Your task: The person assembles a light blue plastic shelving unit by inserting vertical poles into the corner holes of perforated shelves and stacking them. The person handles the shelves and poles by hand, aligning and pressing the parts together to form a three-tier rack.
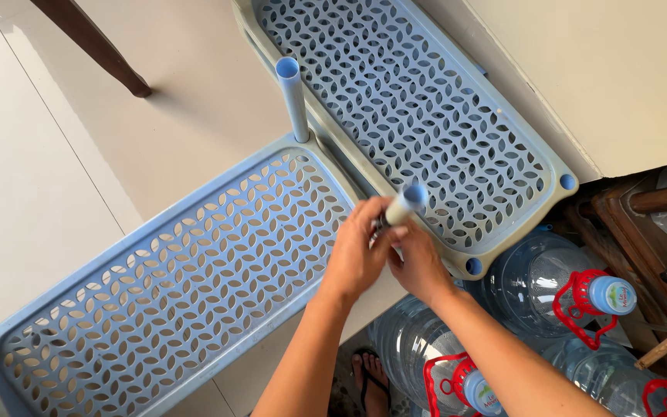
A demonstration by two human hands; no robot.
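Head view: both hands grip one pale blue plastic tube [406,203], hollow open end up, at the near corner of the lower perforated shelf tray [156,286]. Left hand [357,251] wraps its base, right hand [418,262] pinches beside. Second tube [293,96] stands upright at that tray's far corner.

Sunlit pale tiled floor [79,154], a dark wooden furniture leg [98,50], and a cream cabinet [619,69] at right.
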